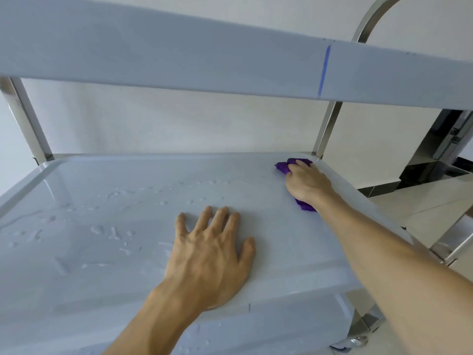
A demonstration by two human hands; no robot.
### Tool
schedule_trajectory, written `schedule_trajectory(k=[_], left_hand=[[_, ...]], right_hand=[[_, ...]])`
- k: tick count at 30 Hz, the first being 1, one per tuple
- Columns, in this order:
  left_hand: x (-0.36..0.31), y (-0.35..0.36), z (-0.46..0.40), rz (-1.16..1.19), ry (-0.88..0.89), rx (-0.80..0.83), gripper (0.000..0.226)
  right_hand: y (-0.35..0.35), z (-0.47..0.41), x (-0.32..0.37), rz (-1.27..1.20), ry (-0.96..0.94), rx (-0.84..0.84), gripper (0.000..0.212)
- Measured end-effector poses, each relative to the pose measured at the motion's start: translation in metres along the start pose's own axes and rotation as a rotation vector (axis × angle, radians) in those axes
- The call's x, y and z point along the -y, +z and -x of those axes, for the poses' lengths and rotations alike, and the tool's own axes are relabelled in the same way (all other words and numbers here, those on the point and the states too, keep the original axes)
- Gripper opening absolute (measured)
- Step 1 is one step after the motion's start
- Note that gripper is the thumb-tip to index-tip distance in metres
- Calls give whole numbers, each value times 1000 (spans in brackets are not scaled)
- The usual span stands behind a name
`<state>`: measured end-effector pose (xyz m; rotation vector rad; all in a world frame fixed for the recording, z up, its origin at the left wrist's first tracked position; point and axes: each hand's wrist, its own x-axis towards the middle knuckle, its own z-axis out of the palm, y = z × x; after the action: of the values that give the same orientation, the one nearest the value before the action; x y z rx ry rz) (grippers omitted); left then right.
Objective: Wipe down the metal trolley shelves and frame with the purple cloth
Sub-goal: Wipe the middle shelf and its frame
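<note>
The trolley's middle shelf (pixel 107 190) fills the view, pale grey and wet with streaks and drops on its left half. My right hand (pixel 307 181) is stretched to the shelf's far right corner and presses the purple cloth (pixel 283 167) down on it; cloth shows beyond the fingers and under the wrist. My left hand (pixel 210 249) lies flat on the shelf near its front edge, fingers spread, holding nothing. The upper shelf (pixel 179 55) crosses the top of the view. Steel frame posts stand at the back left (pixel 25 119) and back right (pixel 327 129).
A curved steel handle (pixel 371 16) rises at the upper right. A lower shelf (pixel 268 336) and a caster wheel (pixel 358 340) show below the front edge. A white wall stands behind the trolley; tiled floor and dark furniture (pixel 435 155) lie to the right.
</note>
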<state>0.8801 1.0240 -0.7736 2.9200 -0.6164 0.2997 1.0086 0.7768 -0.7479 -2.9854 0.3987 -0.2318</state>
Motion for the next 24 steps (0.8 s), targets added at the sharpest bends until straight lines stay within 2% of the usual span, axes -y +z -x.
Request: schedule_trajectory(k=[4, 7, 10, 14, 18, 21, 24], left_hand=[[2, -1, 4, 7, -19, 3, 68], [4, -2, 9, 20, -42, -7, 69], [3, -2, 12, 21, -58, -13, 70], [-2, -3, 14, 26, -46, -2, 67], [-8, -2, 18, 58, -43, -11, 71], [-9, -2, 21, 63, -43, -20, 71], [-8, -6, 22, 66, -54, -7, 67]], right_hand=[[14, 4, 62, -96, -422, 24, 48], [15, -3, 59, -189, -558, 36, 48], [7, -28, 17, -215, -427, -5, 46], [-6, -50, -63, -62, -1, -21, 44], [0, -63, -51, -71, 87, -7, 40], [6, -64, 2, -132, -87, 14, 41], [13, -36, 69, -165, -491, 72, 45]])
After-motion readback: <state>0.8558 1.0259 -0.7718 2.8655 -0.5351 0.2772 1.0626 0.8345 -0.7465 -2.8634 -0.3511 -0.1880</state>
